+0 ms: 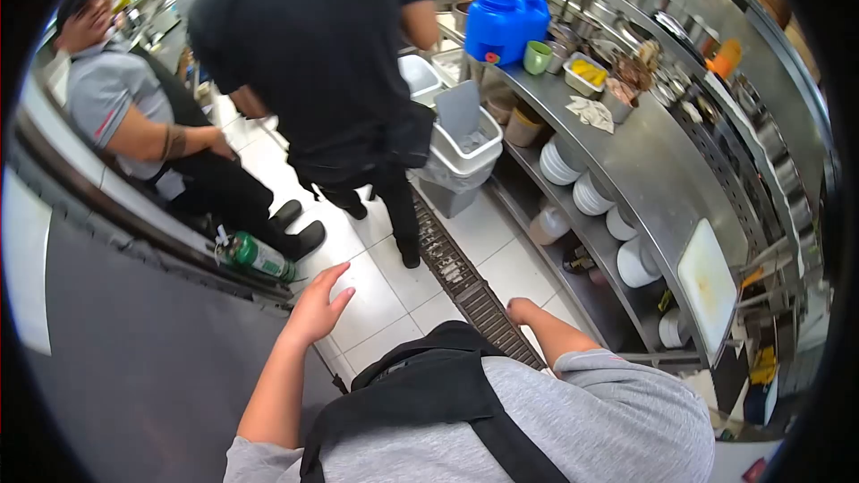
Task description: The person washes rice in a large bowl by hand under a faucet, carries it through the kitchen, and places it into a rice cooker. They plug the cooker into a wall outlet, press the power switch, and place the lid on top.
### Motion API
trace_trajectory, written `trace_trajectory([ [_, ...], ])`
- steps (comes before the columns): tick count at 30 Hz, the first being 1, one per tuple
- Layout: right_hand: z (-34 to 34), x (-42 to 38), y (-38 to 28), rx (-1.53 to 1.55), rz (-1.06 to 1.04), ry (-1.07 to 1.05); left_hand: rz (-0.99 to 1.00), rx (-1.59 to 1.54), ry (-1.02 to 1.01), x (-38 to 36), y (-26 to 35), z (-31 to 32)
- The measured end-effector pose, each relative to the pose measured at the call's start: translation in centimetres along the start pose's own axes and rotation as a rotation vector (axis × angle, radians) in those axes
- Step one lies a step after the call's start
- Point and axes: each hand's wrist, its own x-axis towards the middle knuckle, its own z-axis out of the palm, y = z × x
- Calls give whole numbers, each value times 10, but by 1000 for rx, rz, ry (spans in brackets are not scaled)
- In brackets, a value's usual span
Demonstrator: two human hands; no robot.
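Looking down over own grey shirt and black apron strap (465, 394) into a narrow kitchen aisle, w/ the steel counter (644, 161) as landmark.

Left hand (315, 304) hanging open across the aisle from the counter, fingers stretched out & slightly spread, thumb apart, gripping nothing; hovering just by the top edge of the dark steel panel (152, 349), touching or not: can't tell. Green bottle (258, 256) lying on its side on that ledge, nearest thing to the left hand, further from the counter than the hand.

Right hand (522, 309) hanging over the floor drain grate (465, 282), near the counter's lower shelf, fingers curled in; empty or not: can't tell, fingers mostly hidden by the wrist angle.

Sitting on the counter: blue jug (506, 25) at the far end, green cup (537, 57) just beside it, white tub w/ yellow food (586, 73) nearer, crumpled cloth (591, 113) nearer still, white cutting board (707, 286) at the near end. Stacks of white plates (591, 195) standing on the shelf under the counter. White bin (465, 148) standing at the counter's front edge on the floor side.

Person in black (322, 54) standing in the aisle by the bin, back turned. Second person in a grey shirt (116, 94) leaning across the aisle from the counter.
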Motion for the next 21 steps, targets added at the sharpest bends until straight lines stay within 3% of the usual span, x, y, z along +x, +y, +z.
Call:
trace_trajectory([
  [3,-10,15,-23,207,-94,169,87,-117,-77,70,12,2],
  [7,-4,50,-50,229,-58,11,136,-61,-192,150,-41,47],
  [8,-15,73,-48,227,-60,8,50,-11,-224,168,-69,62],
  [10,-12,91,-51,-159,-251,-447,-104,169,-366,167,-151,99],
  [12,-49,120,-60,-189,-82,-553,-278,328,-567,158,-211,98],
  [13,-63,138,-61,-231,-146,-484,-416,350,-697,143,-227,93],
  [14,-93,160,-65,-280,-219,-464,-491,326,-690,123,-243,88],
  [17,-165,237,-77,-94,-191,-134,-706,125,-736,87,-270,61],
  [18,-236,238,-112,-49,-77,-297,-805,68,-799,66,-293,63],
  [19,-248,273,-112,-97,-195,-264,-898,13,-856,60,-313,66],
  [21,-281,330,-130,-149,-322,-230,-857,27,-807,98,-320,48],
])
